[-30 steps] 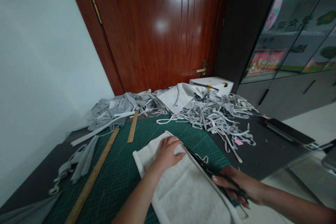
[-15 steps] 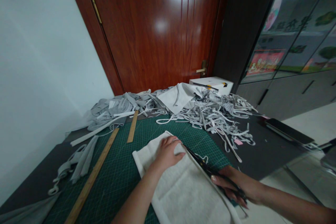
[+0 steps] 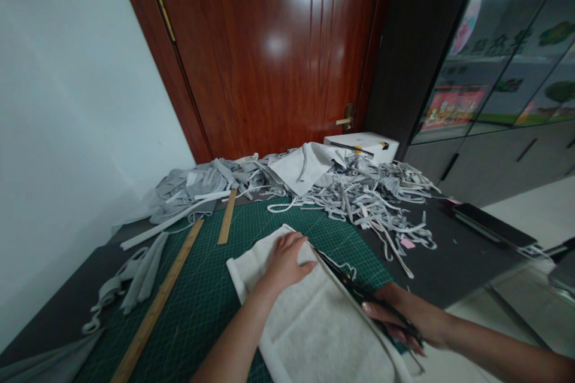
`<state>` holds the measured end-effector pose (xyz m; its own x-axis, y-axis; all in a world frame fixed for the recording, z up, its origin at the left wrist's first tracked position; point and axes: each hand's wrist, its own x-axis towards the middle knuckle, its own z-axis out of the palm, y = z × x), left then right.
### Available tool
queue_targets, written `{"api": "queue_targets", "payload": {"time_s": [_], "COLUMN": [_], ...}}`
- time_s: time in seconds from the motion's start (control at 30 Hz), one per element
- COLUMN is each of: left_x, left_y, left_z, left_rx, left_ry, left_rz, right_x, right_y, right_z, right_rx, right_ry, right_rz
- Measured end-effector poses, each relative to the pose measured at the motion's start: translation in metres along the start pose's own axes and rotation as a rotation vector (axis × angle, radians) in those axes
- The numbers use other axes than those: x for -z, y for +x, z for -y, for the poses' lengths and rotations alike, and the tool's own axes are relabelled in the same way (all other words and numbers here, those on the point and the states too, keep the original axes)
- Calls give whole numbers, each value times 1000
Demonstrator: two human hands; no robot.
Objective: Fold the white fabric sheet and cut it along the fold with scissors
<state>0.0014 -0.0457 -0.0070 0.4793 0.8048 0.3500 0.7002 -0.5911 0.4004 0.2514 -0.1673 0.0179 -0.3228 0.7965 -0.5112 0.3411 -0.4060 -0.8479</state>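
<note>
A folded off-white cloth (image 3: 323,323) lies on the green cutting mat (image 3: 197,287). My left hand (image 3: 290,258) rests flat on its upper part, thumb spread from the fingers, holding nothing. My right hand (image 3: 399,314) grips the handles of black scissors (image 3: 348,280). The blades run along the cloth's right edge, their tips near my left fingertips. A thin white strip (image 3: 348,266) curls beside the blades on the mat.
Wooden rulers (image 3: 162,296) (image 3: 227,218) lie at the left. Behind the mat are heaped grey cloth (image 3: 188,188), tangled strips (image 3: 363,191) and a white box (image 3: 368,143). A dark flat device (image 3: 494,224) is at the right table edge.
The scissor blades have shifted slightly up and left along the cloth edge, and the thin strip beside them has moved a little. Both hands stay almost in place.
</note>
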Motion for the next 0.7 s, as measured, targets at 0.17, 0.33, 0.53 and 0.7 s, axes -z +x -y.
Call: {"api": "queue_targets", "payload": {"time_s": [0.17,0.33,0.53,0.7], "left_x": [2,1,5,9], "left_y": [1,2,1,-2], "left_z": [-2,3,2,0], "left_rx": [48,45,37,41], "left_ry": [-49,-45,62,130], "left_rz": [-23,-8,-1,10], "right_x": [0,0,2,1], "right_y": [0,-1,-1,1], "right_z": [1,1,4,8], "right_rx": [-8,-30,-51,-38], "right_ry": [22,89,129,122], "right_rz": [1,-20,1,8]}}
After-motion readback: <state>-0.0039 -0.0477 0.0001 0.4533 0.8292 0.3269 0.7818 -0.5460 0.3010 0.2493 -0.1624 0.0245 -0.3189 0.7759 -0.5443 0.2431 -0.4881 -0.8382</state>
